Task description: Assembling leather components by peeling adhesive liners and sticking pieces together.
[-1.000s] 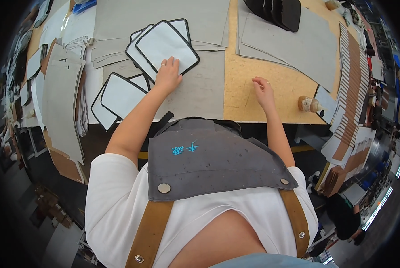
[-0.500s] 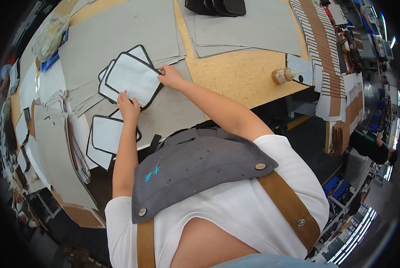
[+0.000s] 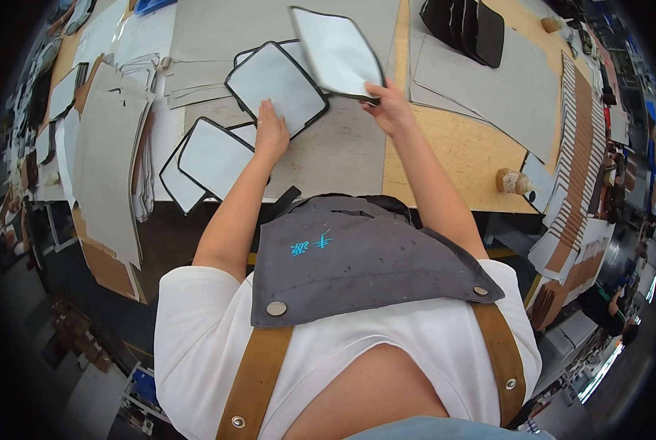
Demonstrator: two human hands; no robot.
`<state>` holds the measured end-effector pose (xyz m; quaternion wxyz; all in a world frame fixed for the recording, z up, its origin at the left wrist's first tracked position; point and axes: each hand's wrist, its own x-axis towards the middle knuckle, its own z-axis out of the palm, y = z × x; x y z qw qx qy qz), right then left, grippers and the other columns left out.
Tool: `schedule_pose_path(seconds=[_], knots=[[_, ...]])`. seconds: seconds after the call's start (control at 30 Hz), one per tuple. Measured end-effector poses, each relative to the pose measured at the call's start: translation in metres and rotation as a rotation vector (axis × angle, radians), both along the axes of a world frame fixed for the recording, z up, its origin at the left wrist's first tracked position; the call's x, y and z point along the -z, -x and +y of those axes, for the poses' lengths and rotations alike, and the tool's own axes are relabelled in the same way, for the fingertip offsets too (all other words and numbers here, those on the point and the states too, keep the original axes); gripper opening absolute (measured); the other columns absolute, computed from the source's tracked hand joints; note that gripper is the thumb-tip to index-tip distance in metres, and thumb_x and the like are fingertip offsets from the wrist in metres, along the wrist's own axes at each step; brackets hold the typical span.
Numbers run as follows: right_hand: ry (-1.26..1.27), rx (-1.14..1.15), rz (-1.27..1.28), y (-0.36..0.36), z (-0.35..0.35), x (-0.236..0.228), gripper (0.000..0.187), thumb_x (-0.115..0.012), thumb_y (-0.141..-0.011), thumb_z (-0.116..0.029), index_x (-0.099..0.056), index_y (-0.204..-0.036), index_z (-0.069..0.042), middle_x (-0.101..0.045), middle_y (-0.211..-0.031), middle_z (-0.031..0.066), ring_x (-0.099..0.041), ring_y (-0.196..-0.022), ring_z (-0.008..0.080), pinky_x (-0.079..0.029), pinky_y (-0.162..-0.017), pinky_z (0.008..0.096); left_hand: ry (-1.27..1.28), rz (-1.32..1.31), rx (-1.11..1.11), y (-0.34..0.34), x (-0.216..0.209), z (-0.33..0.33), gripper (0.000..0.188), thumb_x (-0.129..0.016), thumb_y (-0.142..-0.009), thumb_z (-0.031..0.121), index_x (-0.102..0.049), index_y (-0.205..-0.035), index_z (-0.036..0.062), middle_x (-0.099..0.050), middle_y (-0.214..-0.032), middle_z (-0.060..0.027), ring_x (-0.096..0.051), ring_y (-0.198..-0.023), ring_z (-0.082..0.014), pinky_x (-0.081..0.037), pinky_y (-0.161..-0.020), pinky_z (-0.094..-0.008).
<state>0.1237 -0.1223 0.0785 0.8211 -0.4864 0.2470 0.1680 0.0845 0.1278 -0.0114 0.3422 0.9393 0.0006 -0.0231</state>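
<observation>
My right hand (image 3: 389, 107) pinches the lower right corner of a white panel with black edging (image 3: 337, 53), lifted and tilted above the table. To its left lies a pile of similar panels, the top one (image 3: 275, 82) flat with its white face up. My left hand (image 3: 271, 132) rests on that top panel's lower edge, fingers stretched out and gripping nothing. Nearer to me, beside my left forearm, more black-edged white panels (image 3: 214, 155) lie overlapped, some reaching past the table's front edge.
Grey board sheets (image 3: 489, 88) cover much of the wooden table (image 3: 445, 147). Black panels (image 3: 463, 29) are stacked at the back. A squeeze bottle (image 3: 513, 182) lies near the front right edge, beside a long row of brown-and-white strips (image 3: 581, 132). Large grey boards (image 3: 108, 161) stand at left.
My right hand has lifted one panel off the pile and swung it to the right. The left hand stays at the pile, now lying on the panel beneath. The view has shifted too.
</observation>
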Motion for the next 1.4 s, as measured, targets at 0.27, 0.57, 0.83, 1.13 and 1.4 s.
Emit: schedule_pose_path(seconds=[0.27, 0.57, 0.83, 1.13, 1.4], knots=[[0.585, -0.600, 0.023, 0.077, -0.135, 0.020, 0.044, -0.064, -0.076, -0.013, -0.051, -0.115, 0.001, -0.060, -0.102, 0.0117, -0.057, -0.093, 0.0219, -0.045, -0.081, 0.0318, -0.534, 0.013, 0.058, -0.005, -0.021, -0.003, 0.046, -0.057, -0.079, 0.021, -0.048, -0.120, 0.0039, -0.040, -0.130, -0.0224, -0.038, -0.118, -0.0390, -0.031, -0.095, -0.0487], [1.267, -0.368, -0.182, 0.126, -0.141, 0.054, 0.042, -0.062, -0.074, -0.015, -0.051, -0.113, -0.003, -0.054, -0.111, 0.0206, -0.051, -0.104, 0.0341, -0.042, -0.088, 0.0394, -0.206, -0.090, 0.329, 0.007, -0.038, -0.030, 0.018, -0.059, -0.077, 0.012, -0.060, -0.094, 0.0072, -0.054, -0.101, -0.0118, -0.051, -0.095, -0.0323, -0.041, -0.079, -0.0434], [1.310, -0.130, -0.228, 0.158, -0.172, 0.052, 0.029, -0.060, -0.076, -0.008, -0.057, -0.105, -0.004, -0.048, -0.073, 0.0067, -0.048, -0.067, 0.0188, -0.042, -0.064, 0.0310, 0.053, -0.041, 0.615, 0.069, -0.031, -0.068, 0.010, -0.056, -0.076, 0.008, -0.059, -0.085, 0.0045, -0.055, -0.089, -0.0144, -0.053, -0.084, -0.0341, -0.043, -0.074, -0.0416], [1.066, -0.288, -0.310, 0.146, -0.120, 0.054, 0.032, -0.052, -0.074, -0.002, -0.056, -0.105, -0.006, -0.035, -0.062, -0.0001, -0.038, -0.056, 0.0113, -0.035, -0.054, 0.0257, -0.073, 0.000, 0.180, 0.124, -0.051, -0.033, 0.016, -0.055, -0.075, 0.004, -0.056, -0.091, 0.0039, -0.050, -0.091, -0.0156, -0.051, -0.086, -0.0346, -0.043, -0.074, -0.0423], [0.938, -0.565, -0.519, 0.125, -0.057, 0.034, 0.019, -0.052, -0.082, -0.006, -0.060, -0.099, -0.005, -0.034, -0.056, -0.0026, -0.034, -0.052, 0.0078, -0.031, -0.049, 0.0234, 0.009, -0.044, -0.183, 0.155, -0.058, 0.030, 0.024, -0.058, -0.075, 0.008, -0.053, -0.098, 0.0057, -0.048, -0.094, -0.0170, -0.050, -0.090, -0.0357, -0.042, -0.078, -0.0414]])
